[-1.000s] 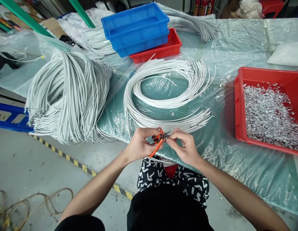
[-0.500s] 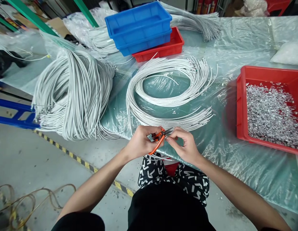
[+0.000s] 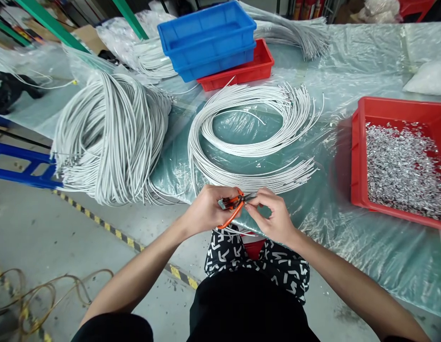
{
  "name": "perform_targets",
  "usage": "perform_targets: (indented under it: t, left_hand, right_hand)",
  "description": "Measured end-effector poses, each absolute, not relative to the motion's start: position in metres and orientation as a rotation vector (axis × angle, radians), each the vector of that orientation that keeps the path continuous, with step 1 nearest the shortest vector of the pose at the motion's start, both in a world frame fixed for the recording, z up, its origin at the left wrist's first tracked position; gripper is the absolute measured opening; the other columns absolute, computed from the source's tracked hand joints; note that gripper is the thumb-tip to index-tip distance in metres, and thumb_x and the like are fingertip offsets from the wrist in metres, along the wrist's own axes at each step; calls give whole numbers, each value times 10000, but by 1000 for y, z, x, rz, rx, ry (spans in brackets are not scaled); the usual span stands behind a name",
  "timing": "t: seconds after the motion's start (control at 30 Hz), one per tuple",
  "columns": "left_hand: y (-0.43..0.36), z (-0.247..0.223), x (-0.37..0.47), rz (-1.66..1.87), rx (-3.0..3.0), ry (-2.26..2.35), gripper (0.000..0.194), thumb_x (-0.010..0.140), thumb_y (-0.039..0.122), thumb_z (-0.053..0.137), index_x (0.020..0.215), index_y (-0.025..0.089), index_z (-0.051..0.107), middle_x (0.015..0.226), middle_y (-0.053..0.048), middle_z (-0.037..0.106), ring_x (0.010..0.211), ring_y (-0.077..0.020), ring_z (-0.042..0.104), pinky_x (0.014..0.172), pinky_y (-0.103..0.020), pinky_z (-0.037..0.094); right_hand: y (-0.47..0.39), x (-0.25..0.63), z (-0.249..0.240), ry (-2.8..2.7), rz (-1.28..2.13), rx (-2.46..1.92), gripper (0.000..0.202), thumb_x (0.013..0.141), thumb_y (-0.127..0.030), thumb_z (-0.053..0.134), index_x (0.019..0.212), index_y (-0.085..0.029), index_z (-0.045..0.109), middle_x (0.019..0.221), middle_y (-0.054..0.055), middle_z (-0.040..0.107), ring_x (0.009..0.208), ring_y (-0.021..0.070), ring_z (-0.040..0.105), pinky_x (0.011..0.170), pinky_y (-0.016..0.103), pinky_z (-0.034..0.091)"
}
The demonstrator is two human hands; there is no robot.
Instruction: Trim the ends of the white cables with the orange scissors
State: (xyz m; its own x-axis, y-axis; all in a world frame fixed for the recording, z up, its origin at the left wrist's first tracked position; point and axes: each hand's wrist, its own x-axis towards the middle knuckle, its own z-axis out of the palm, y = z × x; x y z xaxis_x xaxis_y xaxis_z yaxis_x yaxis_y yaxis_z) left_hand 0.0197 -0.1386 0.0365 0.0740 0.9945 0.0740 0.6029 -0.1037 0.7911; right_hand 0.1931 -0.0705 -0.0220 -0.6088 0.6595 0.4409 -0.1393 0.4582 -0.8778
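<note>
My left hand (image 3: 211,209) is wrapped round orange-handled pliers (image 3: 231,216) at the table's front edge. The tips of the pliers point right, toward my right hand (image 3: 272,213). Thumb and index finger of my right hand are pinched together beside the tips; what they hold is too small to make out. Just beyond both hands, a looped bundle of white cables (image 3: 238,148) lies on the plastic-covered table (image 3: 334,190), its cut ends toward the right.
A large heap of white cables (image 3: 113,137) sits at the left table edge. Blue bins (image 3: 209,42) rest partly on a red bin (image 3: 265,61) behind. A red tray (image 3: 358,156) of small shiny pieces stands right. A hose (image 3: 51,285) lies on the floor.
The view has shifted slightly, so the surroundings sit a little to the right. Both hands keep nearly the same pose around the pliers.
</note>
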Motion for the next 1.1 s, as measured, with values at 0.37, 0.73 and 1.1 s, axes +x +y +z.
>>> perform_targets:
  t: [0.37,0.73,1.1]
  left_hand:
    - [-138,31,28,930,1741,1694,166,692,52,609,593,144,512,575,64,444,561,-56,367,526,-172,337]
    - [-139,30,33,1030,1713,1680,109,708,73,594,613,127,590,572,35,527,534,-66,419,495,-177,369]
    - [-138,30,34,1078,1551,1648,139,759,157,618,624,124,619,586,10,541,552,-77,433,515,-202,400]
  right_hand:
    - [-71,194,-24,-1913,1148,-464,226,892,-126,565,679,-195,538,648,-5,516,641,151,462,636,311,367]
    - [-71,193,-24,-1884,1146,-475,224,898,-153,582,687,-204,530,639,-8,512,632,151,463,629,312,371]
    - [-72,194,-25,-1827,1276,-505,220,910,-186,584,696,-203,538,648,-13,483,638,144,455,606,295,377]
